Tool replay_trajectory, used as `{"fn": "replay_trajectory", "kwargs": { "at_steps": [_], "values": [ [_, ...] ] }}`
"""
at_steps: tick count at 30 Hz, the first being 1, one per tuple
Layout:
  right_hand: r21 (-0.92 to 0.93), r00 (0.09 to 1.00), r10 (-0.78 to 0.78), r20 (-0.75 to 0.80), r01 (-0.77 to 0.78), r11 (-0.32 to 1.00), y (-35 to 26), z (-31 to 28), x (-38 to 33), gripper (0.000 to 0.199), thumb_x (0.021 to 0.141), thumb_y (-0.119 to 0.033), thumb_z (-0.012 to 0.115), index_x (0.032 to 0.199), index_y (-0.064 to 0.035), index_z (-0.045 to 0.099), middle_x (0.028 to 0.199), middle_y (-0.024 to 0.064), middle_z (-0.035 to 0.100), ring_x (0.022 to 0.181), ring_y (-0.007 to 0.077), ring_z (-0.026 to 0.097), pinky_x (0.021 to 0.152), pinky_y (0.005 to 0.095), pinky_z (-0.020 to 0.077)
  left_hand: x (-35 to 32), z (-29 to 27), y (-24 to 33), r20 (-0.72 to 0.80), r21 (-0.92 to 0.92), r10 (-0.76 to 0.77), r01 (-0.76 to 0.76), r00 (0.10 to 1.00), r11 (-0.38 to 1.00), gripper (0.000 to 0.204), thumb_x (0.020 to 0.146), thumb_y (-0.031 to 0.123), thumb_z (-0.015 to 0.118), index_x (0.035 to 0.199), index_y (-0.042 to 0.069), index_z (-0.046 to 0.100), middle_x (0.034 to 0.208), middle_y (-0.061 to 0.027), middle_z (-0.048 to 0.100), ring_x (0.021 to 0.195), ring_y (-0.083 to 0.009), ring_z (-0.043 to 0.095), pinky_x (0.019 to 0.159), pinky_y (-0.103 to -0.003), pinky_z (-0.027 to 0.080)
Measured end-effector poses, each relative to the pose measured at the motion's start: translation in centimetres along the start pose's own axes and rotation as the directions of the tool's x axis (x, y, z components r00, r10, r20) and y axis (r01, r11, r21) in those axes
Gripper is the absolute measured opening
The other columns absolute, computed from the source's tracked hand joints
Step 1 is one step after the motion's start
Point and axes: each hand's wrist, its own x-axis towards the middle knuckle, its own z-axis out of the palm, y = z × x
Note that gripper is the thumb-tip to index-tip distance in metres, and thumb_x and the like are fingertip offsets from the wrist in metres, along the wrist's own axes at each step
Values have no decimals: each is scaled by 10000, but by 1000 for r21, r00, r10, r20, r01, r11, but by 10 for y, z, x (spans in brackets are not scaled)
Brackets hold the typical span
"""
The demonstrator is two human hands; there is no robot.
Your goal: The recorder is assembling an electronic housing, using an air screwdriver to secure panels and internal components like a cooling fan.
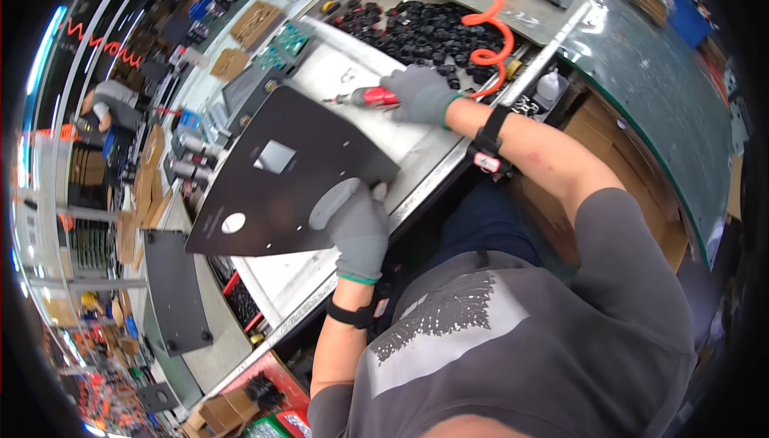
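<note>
A flat black panel with a square cutout, a round hole and several small holes lies tilted over a white work surface. My left hand, in a grey glove with a green cuff, grips the panel by its near edge, fingers over the top face. In my right hand, gloved the same way, is a red handheld power driver, its slim tip pointing left above the panel's far right side. My right fingers are wrapped round its body.
An orange coiled hose hangs close to my right hand. Behind lies a bin of small black parts. Another dark panel rests at the left, and a white bottle stands to the right. A person works far left.
</note>
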Motion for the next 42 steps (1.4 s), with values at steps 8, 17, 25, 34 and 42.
{"fn": "replay_trajectory", "kwargs": {
  "at_steps": [8,17,25,34,42],
  "values": [
    [-38,968,20,-249,-30,999,-21,-5,-29,526,818,-471,707,1195,-116,621,1161,129,608,1017,321,625,806,449,512,-1,-3,-1,125,17,-78,76,989,997,342,903,330,716,892,4,612,717,-184,642,668,-379,643,616,-449,493],
    [417,981,151,-124,-86,905,32,-47,-247,342,892,-373,638,1117,-116,668,1048,111,663,998,313,643,857,454,503,-39,-17,-3,-195,-409,150,-219,969,886,395,910,124,725,1227,-15,535,1088,-221,649,968,-420,639,862,-478,518],
    [263,505,852,139,-848,460,174,-58,-414,398,905,-434,607,1086,-100,726,1036,148,730,992,331,682,876,414,520,-34,10,16,-20,-433,347,-321,938,842,310,897,118,729,1172,-1,646,976,-188,630,827,-372,621,722,-449,490],
    [32,459,741,490,-859,511,115,29,-405,436,919,-361,558,1197,-41,657,1164,203,685,1084,359,662,949,474,502,-8,17,43,54,-475,441,-365,896,800,307,909,96,706,1189,-12,642,975,-178,660,840,-359,641,735,-423,500],
    [196,725,688,19,-678,709,131,76,-411,271,840,-373,646,867,-120,739,1050,98,663,1010,304,614,858,445,479,8,20,77,56,-559,602,-474,797,680,352,880,90,706,1224,54,639,1042,-140,671,906,-346,633,789,-431,479]
  ]
}}
